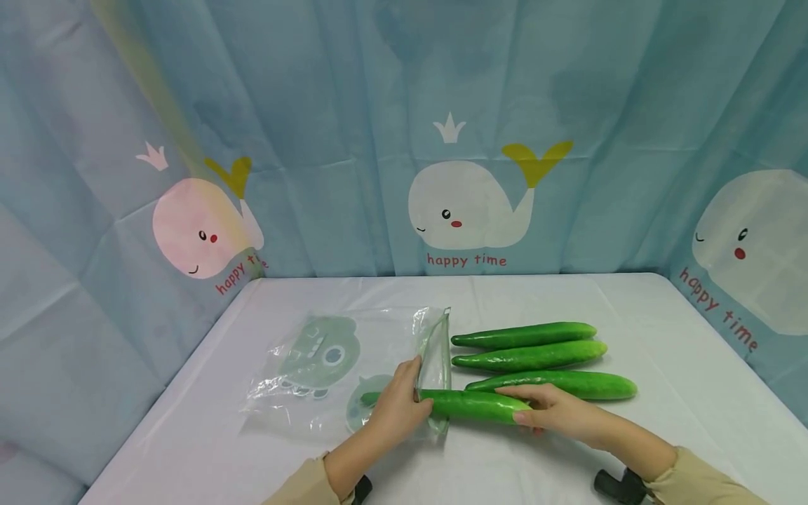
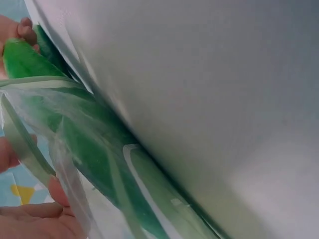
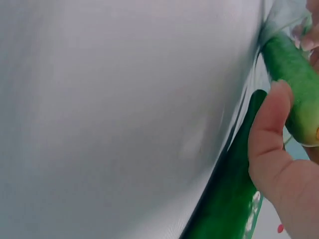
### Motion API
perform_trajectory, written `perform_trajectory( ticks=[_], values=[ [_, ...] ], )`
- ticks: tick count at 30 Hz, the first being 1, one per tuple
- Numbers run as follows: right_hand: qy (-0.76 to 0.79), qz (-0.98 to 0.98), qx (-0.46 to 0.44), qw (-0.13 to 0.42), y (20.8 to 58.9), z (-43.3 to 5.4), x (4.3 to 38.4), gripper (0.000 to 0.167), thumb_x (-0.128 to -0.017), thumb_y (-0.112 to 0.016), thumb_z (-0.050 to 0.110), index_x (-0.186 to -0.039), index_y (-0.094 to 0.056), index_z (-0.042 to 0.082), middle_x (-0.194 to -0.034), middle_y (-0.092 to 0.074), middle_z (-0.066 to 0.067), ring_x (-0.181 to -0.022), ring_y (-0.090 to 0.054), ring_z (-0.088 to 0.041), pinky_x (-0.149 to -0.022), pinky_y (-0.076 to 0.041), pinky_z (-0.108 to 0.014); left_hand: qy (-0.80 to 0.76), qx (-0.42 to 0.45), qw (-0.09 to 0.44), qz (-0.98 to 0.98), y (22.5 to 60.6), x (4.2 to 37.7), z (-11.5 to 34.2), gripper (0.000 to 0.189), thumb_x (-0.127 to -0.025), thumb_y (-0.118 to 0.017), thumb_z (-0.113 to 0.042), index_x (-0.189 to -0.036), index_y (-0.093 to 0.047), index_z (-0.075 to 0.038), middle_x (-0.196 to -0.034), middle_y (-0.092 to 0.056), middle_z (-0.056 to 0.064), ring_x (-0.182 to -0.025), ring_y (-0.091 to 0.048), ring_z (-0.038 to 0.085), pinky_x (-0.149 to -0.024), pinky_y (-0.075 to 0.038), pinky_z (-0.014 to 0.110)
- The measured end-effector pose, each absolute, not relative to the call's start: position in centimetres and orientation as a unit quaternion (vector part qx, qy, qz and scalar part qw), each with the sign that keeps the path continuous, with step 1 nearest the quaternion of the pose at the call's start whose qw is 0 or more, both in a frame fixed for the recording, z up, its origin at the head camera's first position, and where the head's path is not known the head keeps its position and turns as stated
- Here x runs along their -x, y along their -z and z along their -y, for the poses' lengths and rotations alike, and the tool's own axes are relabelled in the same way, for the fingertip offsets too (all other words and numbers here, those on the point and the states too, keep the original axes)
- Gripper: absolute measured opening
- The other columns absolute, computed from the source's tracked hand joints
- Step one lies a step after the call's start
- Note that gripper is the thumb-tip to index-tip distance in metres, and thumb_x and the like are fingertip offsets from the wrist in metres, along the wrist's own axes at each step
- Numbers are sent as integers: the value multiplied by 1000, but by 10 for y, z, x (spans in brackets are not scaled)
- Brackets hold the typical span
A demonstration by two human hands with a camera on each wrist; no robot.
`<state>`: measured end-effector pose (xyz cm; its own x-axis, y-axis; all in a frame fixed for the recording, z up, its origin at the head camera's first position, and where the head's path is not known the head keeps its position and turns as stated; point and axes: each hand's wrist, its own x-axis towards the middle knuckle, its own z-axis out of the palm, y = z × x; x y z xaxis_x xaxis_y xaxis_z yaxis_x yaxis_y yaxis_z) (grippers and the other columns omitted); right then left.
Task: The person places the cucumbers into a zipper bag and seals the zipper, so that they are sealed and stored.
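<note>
White table [image 1: 536,301]: we see the left hand [image 1: 399,403] pinching the bag [image 1: 385,330], the right hand [image 1: 558,414] gripping the near cucumber [image 1: 473,405]; slackened bag film, we judge, could snag it.

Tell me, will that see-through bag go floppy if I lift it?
Probably: the clear plastic bag looks thin and wrinkled. It may sag under the cucumber partly inside. It might feel slippery too, since its surface shines.

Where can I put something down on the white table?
Bare white table lies left of the bag, right of the three loose cucumbers, and in the strip behind them, before the curtain. It's crowded at the bag's mouth, where the left hand holds its edge and the right hand grips the cucumber that's partly inside.
</note>
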<state>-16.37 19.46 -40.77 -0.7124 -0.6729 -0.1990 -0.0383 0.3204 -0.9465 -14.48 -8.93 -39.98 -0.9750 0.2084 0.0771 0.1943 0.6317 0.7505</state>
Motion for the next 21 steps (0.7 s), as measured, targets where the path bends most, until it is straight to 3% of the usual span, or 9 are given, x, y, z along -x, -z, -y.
perform_trajectory(
  ticks=[7,21],
  values=[
    [563,-751,180,294,411,-191,165,55,-95,-62,17,-137,-42,-14,-115,-59,-12,-82,-55,-24,-67,-50,-35,-436,-101,16,-894,398,148,90,72,-79,-66,2,-143,-35,12,-129,-49,21,-73,-46,13,-57,-43,23],
    [611,-730,111,284,401,-186,162,54,-93,-63,9,-134,-40,-17,-118,-59,-15,-93,-63,-25,-74,-53,-37,-449,-91,27,-888,387,153,91,73,-79,-66,1,-143,-35,12,-127,-49,21,-73,-46,14,-57,-42,23]
  ],
)
